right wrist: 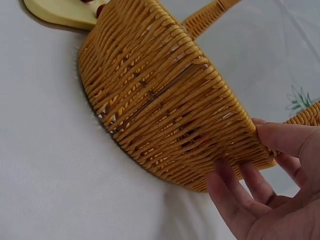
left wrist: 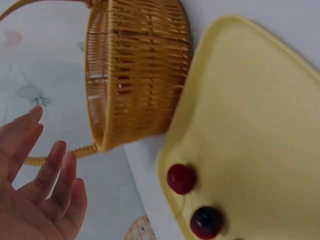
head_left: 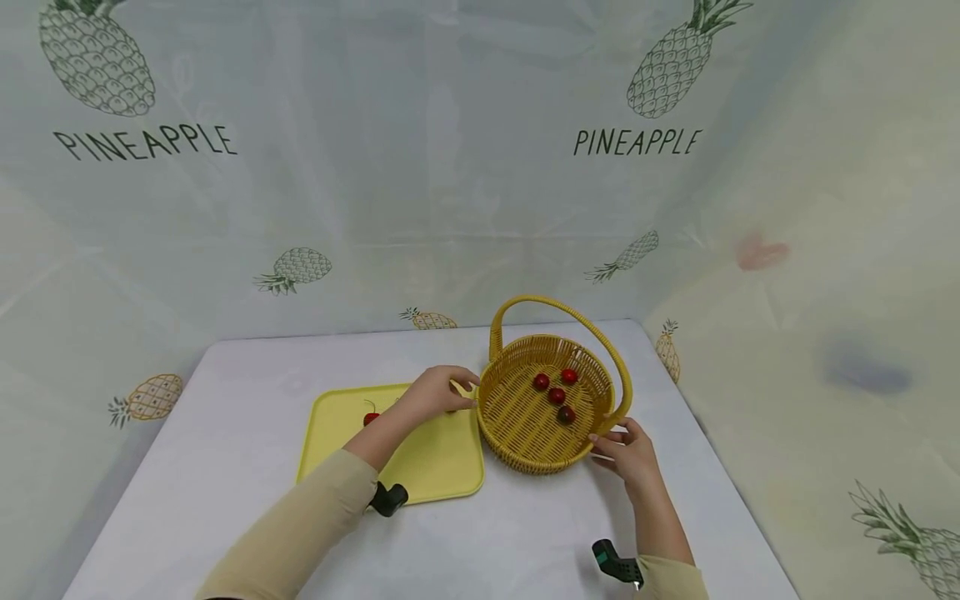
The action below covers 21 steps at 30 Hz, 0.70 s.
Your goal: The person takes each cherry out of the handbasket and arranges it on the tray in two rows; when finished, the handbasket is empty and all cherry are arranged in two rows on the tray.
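Observation:
A round yellow wicker basket (head_left: 517,427) with a tall arched handle (head_left: 570,310) stands on the table. Inside it lie several dark red cherries (head_left: 557,396). My right hand (head_left: 628,454) grips the basket's right edge near the handle's foot; in the right wrist view its thumb lies at the rim and the fingers (right wrist: 232,197) reach under the woven side. At the basket's left edge is my left hand (head_left: 442,390), its fingers loosely spread; the left wrist view shows these fingers (left wrist: 47,175) apart from the wall with nothing held.
Left of the basket a pale yellow tray (head_left: 450,475) lies close against it, partly under my left forearm. On the tray are a red cherry (left wrist: 181,178) with a stem and a darker cherry (left wrist: 206,222). A pineapple-print curtain (head_left: 465,208) hangs behind the white table (head_left: 247,417).

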Tool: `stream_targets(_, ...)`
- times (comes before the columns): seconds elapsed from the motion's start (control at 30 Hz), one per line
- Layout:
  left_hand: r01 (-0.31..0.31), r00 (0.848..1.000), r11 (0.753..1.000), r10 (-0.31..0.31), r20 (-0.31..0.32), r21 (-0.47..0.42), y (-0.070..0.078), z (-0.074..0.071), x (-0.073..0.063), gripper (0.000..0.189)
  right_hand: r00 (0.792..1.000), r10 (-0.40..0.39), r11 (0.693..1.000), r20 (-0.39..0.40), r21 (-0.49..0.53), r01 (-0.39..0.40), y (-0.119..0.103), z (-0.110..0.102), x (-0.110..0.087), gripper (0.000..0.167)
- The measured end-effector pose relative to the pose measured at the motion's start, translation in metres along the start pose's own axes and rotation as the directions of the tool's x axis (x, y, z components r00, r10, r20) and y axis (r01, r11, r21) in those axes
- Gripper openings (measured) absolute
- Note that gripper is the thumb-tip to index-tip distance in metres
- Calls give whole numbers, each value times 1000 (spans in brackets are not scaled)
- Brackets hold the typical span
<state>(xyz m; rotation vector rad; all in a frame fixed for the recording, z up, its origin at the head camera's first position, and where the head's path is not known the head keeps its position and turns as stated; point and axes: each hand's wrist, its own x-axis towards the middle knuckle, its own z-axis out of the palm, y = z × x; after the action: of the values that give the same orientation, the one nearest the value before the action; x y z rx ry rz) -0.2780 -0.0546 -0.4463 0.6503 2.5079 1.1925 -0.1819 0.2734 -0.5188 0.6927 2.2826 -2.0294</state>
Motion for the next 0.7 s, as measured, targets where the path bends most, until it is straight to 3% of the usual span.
stream_targets(0.37,-39,995,998,34,90,53,28,29,21,35,1000,18,1000,7,26,-18,-7,2,-4,55)
stream_targets(0.7,-39,987,999,34,157,30,46,53,43,35,1000,1,1000,-9,2,-1,-10,7,-6,59)
